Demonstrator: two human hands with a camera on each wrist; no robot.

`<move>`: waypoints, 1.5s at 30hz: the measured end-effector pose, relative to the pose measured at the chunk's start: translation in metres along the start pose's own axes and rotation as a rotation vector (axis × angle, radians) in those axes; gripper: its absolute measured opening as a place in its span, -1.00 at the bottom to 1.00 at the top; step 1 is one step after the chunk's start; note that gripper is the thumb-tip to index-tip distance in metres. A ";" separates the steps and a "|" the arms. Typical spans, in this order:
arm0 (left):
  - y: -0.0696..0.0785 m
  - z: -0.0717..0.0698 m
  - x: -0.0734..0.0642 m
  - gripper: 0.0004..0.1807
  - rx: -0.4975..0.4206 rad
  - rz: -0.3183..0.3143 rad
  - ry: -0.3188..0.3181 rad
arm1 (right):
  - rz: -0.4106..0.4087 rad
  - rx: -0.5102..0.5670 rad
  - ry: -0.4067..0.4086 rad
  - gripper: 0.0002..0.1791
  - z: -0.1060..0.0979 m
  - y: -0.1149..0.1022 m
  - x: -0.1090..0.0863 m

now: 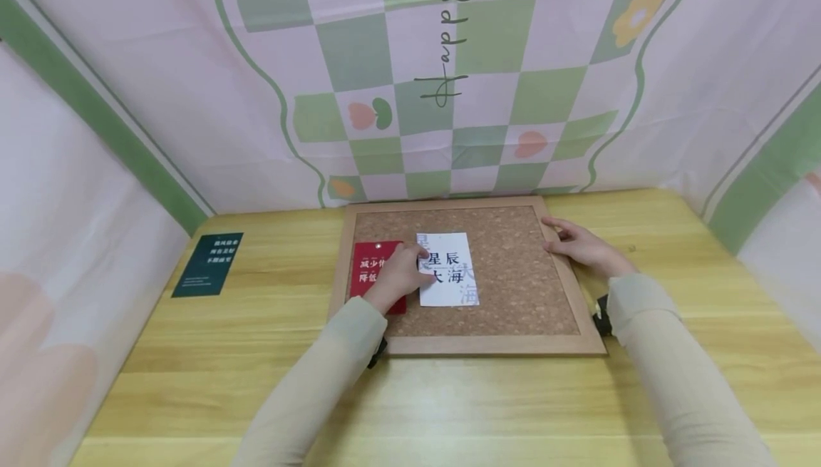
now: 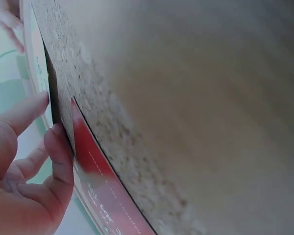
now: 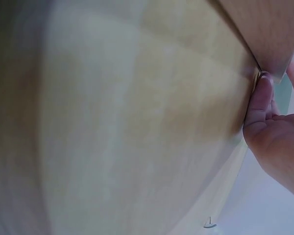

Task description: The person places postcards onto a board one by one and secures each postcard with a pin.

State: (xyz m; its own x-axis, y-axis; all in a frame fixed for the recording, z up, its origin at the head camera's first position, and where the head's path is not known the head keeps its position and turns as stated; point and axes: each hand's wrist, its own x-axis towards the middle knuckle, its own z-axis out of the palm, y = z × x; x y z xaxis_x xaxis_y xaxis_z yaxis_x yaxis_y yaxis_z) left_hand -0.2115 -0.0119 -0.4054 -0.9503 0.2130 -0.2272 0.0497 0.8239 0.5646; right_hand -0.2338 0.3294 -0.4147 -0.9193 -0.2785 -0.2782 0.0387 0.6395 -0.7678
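A wood-framed cork board (image 1: pixel 513 324) lies on the table. On its left part is a red card (image 1: pixel 396 306) with white writing and a small pin at its top. Beside that is a white card (image 1: pixel 449 297) with dark characters. My left hand (image 1: pixel 399 271) reaches over the red card, thumb and fingertips at the white card's left edge. In the left wrist view, a dark gap shows beneath the white card (image 2: pixel 39 63). My right hand (image 1: pixel 586 247) holds the board's right frame near the far corner. The right wrist view shows its thumb against the frame edge (image 3: pixel 272 44).
A dark green card (image 1: pixel 208 265) lies on the table left of the board. Right of my right hand is a small hook-like piece (image 1: pixel 631 248), too small to identify. A patterned cloth (image 1: pixel 423 132) hangs behind the table (image 1: pixel 449 410).
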 end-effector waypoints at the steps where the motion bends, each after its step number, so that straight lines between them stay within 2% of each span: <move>1: 0.000 0.000 0.000 -0.46 -0.002 -0.005 -0.001 | 0.000 -0.001 0.001 -0.24 0.000 0.000 0.000; 8: 0.002 -0.001 -0.003 -0.46 -0.018 -0.031 -0.012 | 0.006 0.000 0.006 -0.24 0.001 0.000 0.000; 27: 0.000 0.000 -0.002 -0.45 0.028 -0.038 -0.006 | -0.011 -0.016 0.011 -0.24 0.002 0.003 0.001; 35: -0.003 0.000 -0.003 -0.44 -0.031 0.006 -0.034 | -0.016 -0.014 0.009 -0.25 0.002 -0.001 -0.001; 40: -0.005 0.001 0.000 -0.44 -0.013 0.037 -0.039 | -0.014 -0.018 0.010 -0.25 0.002 -0.001 -0.001; 45: -0.005 0.002 0.000 -0.43 0.033 0.034 -0.049 | -0.011 -0.018 0.012 -0.25 0.002 -0.001 -0.001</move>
State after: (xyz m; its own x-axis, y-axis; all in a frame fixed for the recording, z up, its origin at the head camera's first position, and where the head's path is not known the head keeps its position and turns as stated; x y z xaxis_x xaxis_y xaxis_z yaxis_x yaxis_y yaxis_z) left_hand -0.2110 -0.0150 -0.4097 -0.9316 0.2661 -0.2478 0.0925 0.8324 0.5463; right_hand -0.2323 0.3277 -0.4142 -0.9241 -0.2772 -0.2632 0.0219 0.6490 -0.7605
